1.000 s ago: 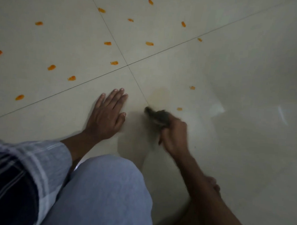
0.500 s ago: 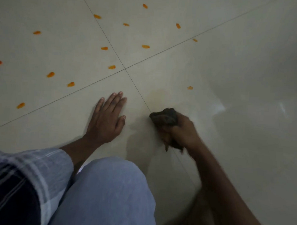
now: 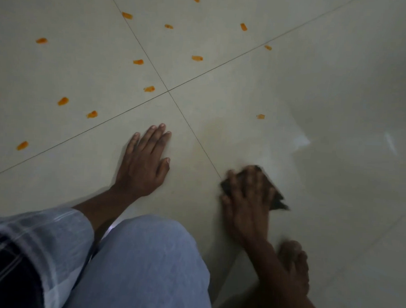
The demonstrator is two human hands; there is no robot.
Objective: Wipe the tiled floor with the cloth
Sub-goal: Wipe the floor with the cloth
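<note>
Pale floor tiles (image 3: 224, 80) spread beneath me, dotted with orange smears (image 3: 149, 89). My left hand (image 3: 143, 165) lies flat, fingers spread, beside the grout line. My right hand (image 3: 247, 202) presses the dark cloth (image 3: 278, 199) down, fingers splayed over it.

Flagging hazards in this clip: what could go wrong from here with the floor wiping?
1. The right hand keeps the dark cloth near the knee, while many orange spots lie farther off and may get missed.
2. The floor looks glossy, perhaps wet, so the flat left hand or bare foot might slip.
</note>
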